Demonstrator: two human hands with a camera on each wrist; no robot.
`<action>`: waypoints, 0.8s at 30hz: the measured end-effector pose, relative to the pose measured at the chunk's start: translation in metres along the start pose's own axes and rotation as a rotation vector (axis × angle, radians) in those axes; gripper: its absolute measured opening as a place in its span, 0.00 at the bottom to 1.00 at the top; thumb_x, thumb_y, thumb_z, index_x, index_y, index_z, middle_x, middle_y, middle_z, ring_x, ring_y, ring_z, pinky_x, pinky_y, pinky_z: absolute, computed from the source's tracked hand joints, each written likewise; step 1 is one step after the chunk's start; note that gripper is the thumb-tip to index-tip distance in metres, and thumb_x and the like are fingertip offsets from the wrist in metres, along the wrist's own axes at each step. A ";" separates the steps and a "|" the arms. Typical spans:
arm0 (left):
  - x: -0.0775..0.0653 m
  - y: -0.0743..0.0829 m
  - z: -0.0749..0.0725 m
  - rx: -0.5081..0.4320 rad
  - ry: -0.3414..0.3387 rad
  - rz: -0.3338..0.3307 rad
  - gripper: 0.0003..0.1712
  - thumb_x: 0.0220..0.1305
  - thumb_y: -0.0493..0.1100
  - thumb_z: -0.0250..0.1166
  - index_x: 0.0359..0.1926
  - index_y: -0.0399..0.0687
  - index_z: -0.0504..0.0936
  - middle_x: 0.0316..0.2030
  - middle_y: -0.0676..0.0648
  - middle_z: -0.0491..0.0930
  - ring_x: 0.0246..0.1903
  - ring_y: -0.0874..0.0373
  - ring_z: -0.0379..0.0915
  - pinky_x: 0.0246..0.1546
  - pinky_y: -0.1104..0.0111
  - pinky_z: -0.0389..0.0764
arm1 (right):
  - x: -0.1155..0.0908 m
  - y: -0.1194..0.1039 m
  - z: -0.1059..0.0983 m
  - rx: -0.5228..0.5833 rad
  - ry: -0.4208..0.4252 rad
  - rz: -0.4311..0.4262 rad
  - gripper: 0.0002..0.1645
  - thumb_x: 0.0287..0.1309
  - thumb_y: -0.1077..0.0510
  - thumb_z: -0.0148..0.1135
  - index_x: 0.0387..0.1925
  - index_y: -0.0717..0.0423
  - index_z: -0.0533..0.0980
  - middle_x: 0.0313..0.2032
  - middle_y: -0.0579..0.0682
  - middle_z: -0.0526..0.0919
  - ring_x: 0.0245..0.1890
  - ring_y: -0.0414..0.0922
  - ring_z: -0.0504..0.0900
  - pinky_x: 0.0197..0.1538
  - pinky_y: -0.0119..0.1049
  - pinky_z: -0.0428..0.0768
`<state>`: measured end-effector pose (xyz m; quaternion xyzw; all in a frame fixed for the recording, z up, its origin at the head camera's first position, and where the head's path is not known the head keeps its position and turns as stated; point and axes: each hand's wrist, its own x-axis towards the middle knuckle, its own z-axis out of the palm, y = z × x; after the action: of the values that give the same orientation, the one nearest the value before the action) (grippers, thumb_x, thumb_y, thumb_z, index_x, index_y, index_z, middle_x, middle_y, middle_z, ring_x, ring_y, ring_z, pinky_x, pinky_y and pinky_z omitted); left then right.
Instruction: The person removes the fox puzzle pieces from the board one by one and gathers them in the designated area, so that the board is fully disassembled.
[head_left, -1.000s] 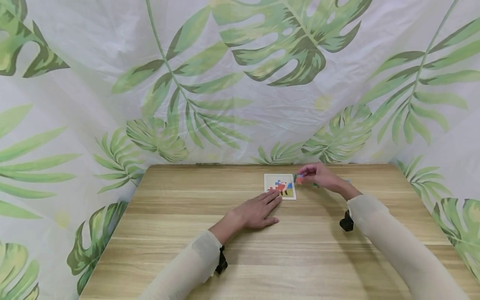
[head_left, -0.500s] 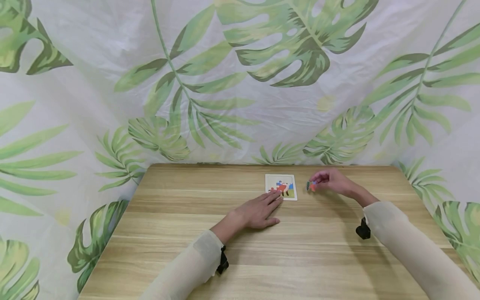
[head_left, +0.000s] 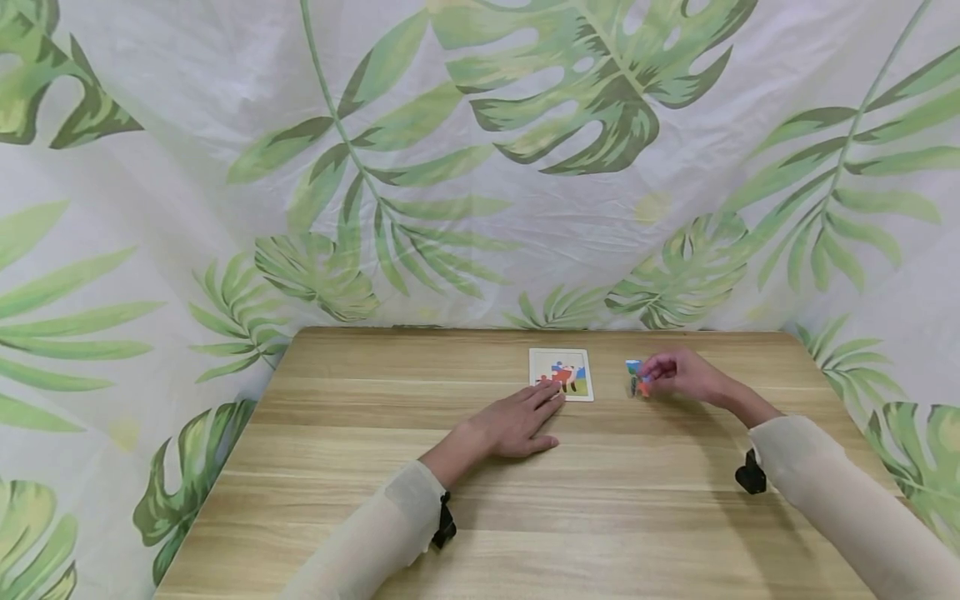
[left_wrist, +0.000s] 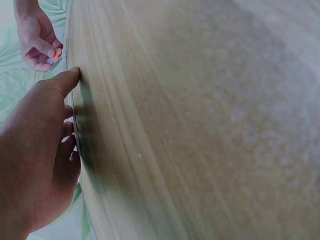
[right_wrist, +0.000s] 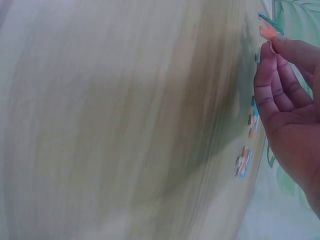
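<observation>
A white-framed jigsaw puzzle (head_left: 535, 365) lies near the table's back edge, with red, blue and green pieces fitted in its lower and right parts. My left hand (head_left: 513, 422) rests on its near left corner with fingers extended. To the right of the frame, my right hand (head_left: 686, 377) pinches an orange puzzle piece (right_wrist: 268, 33) between thumb and fingertips. A thin blue-green edge (right_wrist: 270, 22) shows just beyond that piece. A blue-topped puzzle piece (head_left: 633, 367) shows beside the right fingertips.
More loose puzzle pieces (right_wrist: 244, 163) lie on the table below the right hand in the right wrist view; the hand hides them in the head view. The wood-grain table (head_left: 360, 450) ends at a leaf-print cloth (head_left: 480, 167).
My right hand has moved from the puzzle's right edge farther right and slightly nearer, carrying the orange puzzle piece. A blue-topped piece has come into view. My left hand has stayed put.
</observation>
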<state>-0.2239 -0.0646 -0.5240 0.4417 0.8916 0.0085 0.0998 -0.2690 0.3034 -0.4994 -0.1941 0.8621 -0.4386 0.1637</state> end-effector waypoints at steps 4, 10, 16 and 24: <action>0.000 0.000 -0.001 -0.007 -0.003 0.000 0.44 0.83 0.64 0.46 0.86 0.45 0.50 0.85 0.42 0.43 0.84 0.47 0.39 0.83 0.63 0.46 | -0.005 0.004 -0.002 -0.023 0.003 -0.009 0.11 0.62 0.70 0.72 0.46 0.68 0.85 0.42 0.60 0.89 0.39 0.41 0.85 0.41 0.29 0.83; 0.000 0.001 -0.002 -0.007 -0.010 -0.007 0.44 0.83 0.65 0.46 0.86 0.46 0.50 0.85 0.43 0.44 0.84 0.48 0.39 0.83 0.64 0.46 | -0.006 0.010 -0.003 -0.018 0.007 -0.018 0.11 0.60 0.71 0.72 0.45 0.68 0.86 0.40 0.59 0.90 0.37 0.39 0.85 0.39 0.29 0.83; -0.001 0.001 -0.002 -0.018 -0.009 -0.011 0.44 0.83 0.65 0.46 0.86 0.46 0.49 0.85 0.43 0.44 0.84 0.48 0.38 0.83 0.63 0.47 | -0.004 0.014 0.001 -0.075 0.029 -0.052 0.09 0.58 0.73 0.73 0.42 0.67 0.87 0.36 0.56 0.90 0.34 0.37 0.83 0.38 0.27 0.81; 0.000 0.001 0.000 -0.018 -0.005 -0.011 0.44 0.83 0.65 0.46 0.86 0.46 0.49 0.86 0.42 0.43 0.84 0.48 0.38 0.83 0.63 0.46 | -0.003 0.013 0.005 -0.148 0.058 -0.110 0.06 0.59 0.72 0.72 0.39 0.66 0.87 0.35 0.55 0.90 0.34 0.37 0.83 0.38 0.27 0.81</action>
<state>-0.2231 -0.0645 -0.5236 0.4358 0.8937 0.0148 0.1060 -0.2669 0.3081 -0.5120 -0.2398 0.8847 -0.3872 0.0996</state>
